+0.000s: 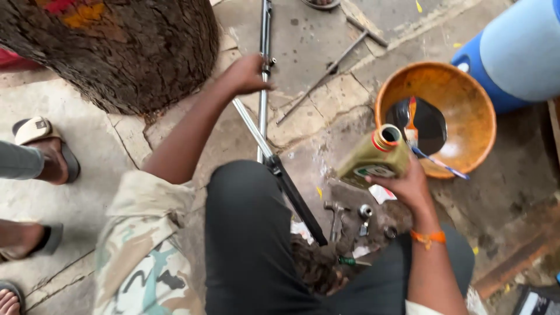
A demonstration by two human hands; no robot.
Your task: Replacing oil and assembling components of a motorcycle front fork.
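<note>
Right hand (pixel 411 186) grips open oil bottle (pixel 376 157) beside orange basin (pixel 466 99) — we keep it upright, spout clear. Left hand (pixel 248 74) closes round metal tube (pixel 264 105) near tree trunk (pixel 128 52) — we judge steady hold, slow tilt best.

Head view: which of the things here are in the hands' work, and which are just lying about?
In hand:
- left hand on the long metal tube
- right hand holding the open olive oil bottle
- orange bowl of dark liquid with a brush, close by the bottle

Lying about:
- hammer
- T-shaped rod
- blue drum
- tree trunk
</note>
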